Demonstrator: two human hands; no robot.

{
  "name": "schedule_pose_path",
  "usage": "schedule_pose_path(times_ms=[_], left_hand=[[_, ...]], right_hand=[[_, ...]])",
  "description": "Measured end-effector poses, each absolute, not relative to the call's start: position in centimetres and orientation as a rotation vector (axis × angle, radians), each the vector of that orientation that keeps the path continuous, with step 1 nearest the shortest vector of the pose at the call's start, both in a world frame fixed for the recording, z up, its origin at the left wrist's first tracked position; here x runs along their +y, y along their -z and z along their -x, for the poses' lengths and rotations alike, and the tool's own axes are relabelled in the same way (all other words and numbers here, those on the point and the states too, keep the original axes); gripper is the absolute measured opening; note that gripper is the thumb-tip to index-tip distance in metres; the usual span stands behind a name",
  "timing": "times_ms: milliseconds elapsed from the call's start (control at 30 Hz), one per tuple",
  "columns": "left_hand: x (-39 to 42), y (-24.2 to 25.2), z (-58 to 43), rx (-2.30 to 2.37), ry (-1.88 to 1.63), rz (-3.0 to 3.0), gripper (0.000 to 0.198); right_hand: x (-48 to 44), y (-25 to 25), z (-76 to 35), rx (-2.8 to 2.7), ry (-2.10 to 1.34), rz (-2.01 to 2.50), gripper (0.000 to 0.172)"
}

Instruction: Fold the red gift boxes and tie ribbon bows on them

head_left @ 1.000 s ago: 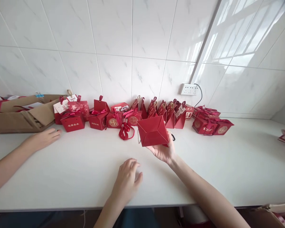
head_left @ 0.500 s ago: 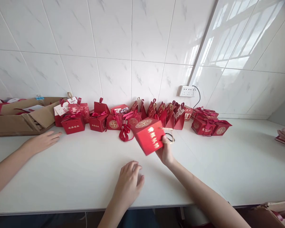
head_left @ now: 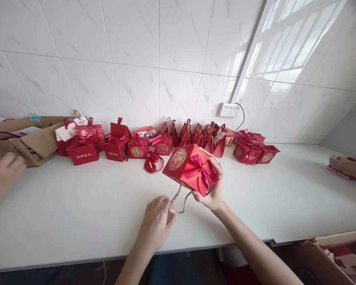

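Note:
My right hand (head_left: 213, 194) grips a red gift box (head_left: 182, 168) in mid-air above the white table. A magenta ribbon bow (head_left: 203, 172) is tied on the face turned towards me, and gold print shows on the left side. Twisted cord handles stick out from the box; one cord loop (head_left: 178, 212) hangs down beside my left hand (head_left: 157, 217). That hand is low over the table, fingers loosely bent and thumb apart. The loop's end overlaps the gap by its thumb, but I see no grip on it.
Several red gift boxes (head_left: 83, 152) line the wall, with a loose ribbon (head_left: 152, 161) before them. A cardboard box (head_left: 41, 146) is at left, another (head_left: 310, 253) lower right. Other people's hands (head_left: 2, 174) appear at far left and, on a red item, at far right (head_left: 351, 166).
The red gift box has turned in my right hand, bringing its bow and cord loop into view. My left hand has barely moved. The other person's hand at left has shifted further left.

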State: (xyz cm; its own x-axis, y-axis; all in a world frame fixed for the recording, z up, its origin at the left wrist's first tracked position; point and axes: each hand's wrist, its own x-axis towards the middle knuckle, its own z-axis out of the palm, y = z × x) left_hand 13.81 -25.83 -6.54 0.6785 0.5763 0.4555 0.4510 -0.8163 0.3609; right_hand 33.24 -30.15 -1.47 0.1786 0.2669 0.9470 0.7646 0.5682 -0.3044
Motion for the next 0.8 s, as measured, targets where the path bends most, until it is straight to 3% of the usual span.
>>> schedule_pose_path(times_ms=[433, 800], left_hand=[[-24.8, 6.5, -14.0, 0.886, -0.808, -2.762, 0.027], [-22.1, 7.9, -13.8, 0.807, -0.629, -2.890, 0.040]], right_hand=[[-44.6, 1.9, -36.7, -0.695, 0.394, 1.250, 0.066], [-53.6, 1.3, -40.3, -0.269, 0.276, 1.158, 0.053]])
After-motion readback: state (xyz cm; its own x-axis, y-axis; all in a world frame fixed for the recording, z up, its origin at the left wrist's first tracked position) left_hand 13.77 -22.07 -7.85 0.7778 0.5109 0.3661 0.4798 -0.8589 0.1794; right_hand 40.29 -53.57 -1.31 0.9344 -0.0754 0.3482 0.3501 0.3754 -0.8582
